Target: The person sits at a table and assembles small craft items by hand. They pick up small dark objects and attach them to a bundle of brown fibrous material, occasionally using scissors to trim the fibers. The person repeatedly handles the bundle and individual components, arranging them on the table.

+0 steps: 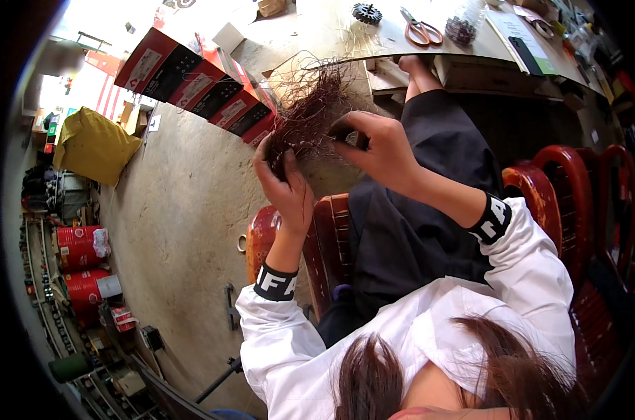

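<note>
A loose tangle of thin, dark reddish-brown wire-like strands (pixel 314 112) hangs above the floor, left of my knees. My left hand (pixel 287 183) is closed around its lower left edge, thumb up and fingers behind the strands. At the tangle's right edge, my right hand (pixel 382 145) curls its thumb and fingertips into a pinch. What lies between those fingertips is too small to make out. Loose ends stick out from the top of the bundle. Both hands have dark smudges on the fingers.
Red and black boxes (pixel 212 87) stand stacked beyond my left hand. The table (pixel 408 59) ahead carries orange-handled scissors (pixel 422 31), a black toothed wheel (pixel 367 13), a plastic bag of dark pieces (pixel 462 29) and a phone (pixel 525 56). Red wooden chairs (pixel 566 185) stand at right.
</note>
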Demonstrator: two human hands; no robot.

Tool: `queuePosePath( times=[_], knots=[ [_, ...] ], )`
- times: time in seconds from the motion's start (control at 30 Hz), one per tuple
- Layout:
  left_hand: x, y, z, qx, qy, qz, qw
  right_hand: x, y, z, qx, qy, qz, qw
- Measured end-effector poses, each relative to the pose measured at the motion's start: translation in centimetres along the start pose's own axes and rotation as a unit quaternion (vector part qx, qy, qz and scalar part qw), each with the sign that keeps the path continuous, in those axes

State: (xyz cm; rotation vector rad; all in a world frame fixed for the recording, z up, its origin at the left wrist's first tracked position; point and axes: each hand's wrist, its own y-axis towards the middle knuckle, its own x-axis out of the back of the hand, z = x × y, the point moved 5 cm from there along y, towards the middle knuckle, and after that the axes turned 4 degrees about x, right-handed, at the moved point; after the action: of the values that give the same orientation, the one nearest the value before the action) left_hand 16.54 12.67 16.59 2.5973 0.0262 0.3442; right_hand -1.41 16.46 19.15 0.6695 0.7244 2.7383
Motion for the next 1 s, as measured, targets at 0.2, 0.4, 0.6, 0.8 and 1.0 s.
queuePosePath(
  times=[0.2, 0.4, 0.6, 0.8, 1.0],
  knots=[
    [0.1, -0.1, 0.2, -0.001, 0.016, -0.004, 1.0, 0.2, 0.4, 0.1, -0.053, 0.048, -0.02, 0.997],
    [0.1, 0.4, 0.6, 0.021, -0.031, 0.004, 0.999, 0.5, 0.0, 0.1, -0.068, 0.08, -0.024, 0.994],
    [-0.2, 0.3, 0.8, 0.052, -0.063, 0.007, 0.997, 0.9, -0.3, 0.2, -0.003, 0.035, -0.059, 0.998],
    [-0.3, 0.2, 1.3, 0.065, -0.091, 0.01, 0.994, 0.9, -0.1, 0.2, 0.017, 0.04, -0.052, 0.998],
    [-0.4, 0.1, 1.5, 0.077, -0.092, 0.019, 0.993, 1.1, 0.0, 0.1, 0.004, 0.013, -0.036, 0.999]
  ],
)
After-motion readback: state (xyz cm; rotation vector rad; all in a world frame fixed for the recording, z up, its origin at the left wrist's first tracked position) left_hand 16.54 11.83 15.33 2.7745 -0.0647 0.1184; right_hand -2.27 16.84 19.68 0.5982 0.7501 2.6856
